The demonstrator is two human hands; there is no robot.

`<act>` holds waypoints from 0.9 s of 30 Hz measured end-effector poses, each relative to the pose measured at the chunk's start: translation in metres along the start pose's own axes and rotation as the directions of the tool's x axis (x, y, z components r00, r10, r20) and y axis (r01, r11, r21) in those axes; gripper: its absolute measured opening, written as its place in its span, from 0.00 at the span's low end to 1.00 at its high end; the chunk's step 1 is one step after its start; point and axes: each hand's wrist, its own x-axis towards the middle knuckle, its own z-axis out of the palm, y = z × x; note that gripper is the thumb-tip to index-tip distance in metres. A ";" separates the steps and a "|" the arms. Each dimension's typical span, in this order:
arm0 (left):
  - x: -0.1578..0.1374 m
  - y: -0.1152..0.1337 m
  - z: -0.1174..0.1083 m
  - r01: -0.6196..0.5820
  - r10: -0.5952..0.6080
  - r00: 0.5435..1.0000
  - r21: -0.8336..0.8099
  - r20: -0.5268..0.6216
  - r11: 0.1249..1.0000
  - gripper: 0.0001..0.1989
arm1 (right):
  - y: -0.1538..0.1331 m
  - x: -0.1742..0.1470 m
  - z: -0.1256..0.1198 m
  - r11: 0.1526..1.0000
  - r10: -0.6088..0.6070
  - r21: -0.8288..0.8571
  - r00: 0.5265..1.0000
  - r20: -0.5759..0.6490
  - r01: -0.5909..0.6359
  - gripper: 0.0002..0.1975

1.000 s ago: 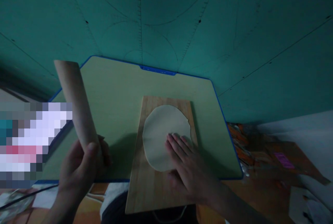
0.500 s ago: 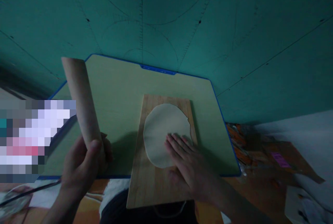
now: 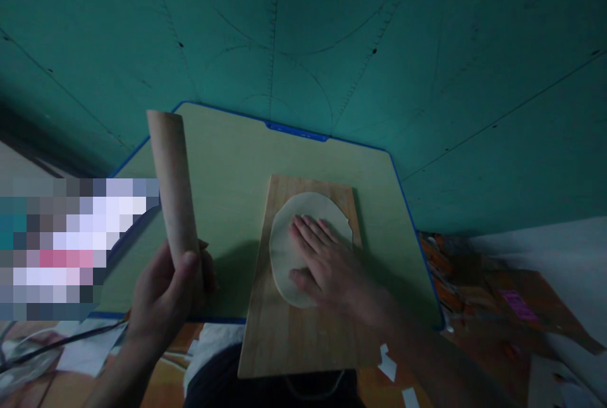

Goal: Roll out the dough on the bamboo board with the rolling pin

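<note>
A thin round sheet of dough (image 3: 294,269) lies flat on a wooden cutting board (image 3: 265,345). On top of the dough rests my right hand (image 3: 322,262), palm down with its fingers stretched out; it holds nothing. My left hand (image 3: 165,288) is wrapped round the lower end of a thick wooden rolling pin (image 3: 173,174), which it holds up in the air, tilted slightly, to the left of the board. The dough's right part is hidden under my hand and wrist.
The board sits on a pale table top (image 3: 227,161) with a blue rim, its near end jutting past the front edge. Behind stands a green wall (image 3: 313,28) with drawn lines. Cardboard (image 3: 502,294) lies on the floor at right. A blurred patch covers the left side.
My right hand has slid forward and left over the dough, from its near right edge to its middle. The rolling pin stays in my left hand, a little more upright. The view has shifted slightly.
</note>
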 end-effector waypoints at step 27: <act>-0.002 -0.001 -0.004 0.036 -0.036 0.998 -0.016 0.047 0.999 0.25 | -0.008 -0.001 -0.002 0.998 0.053 -0.014 0.998 -0.025 -0.053 0.37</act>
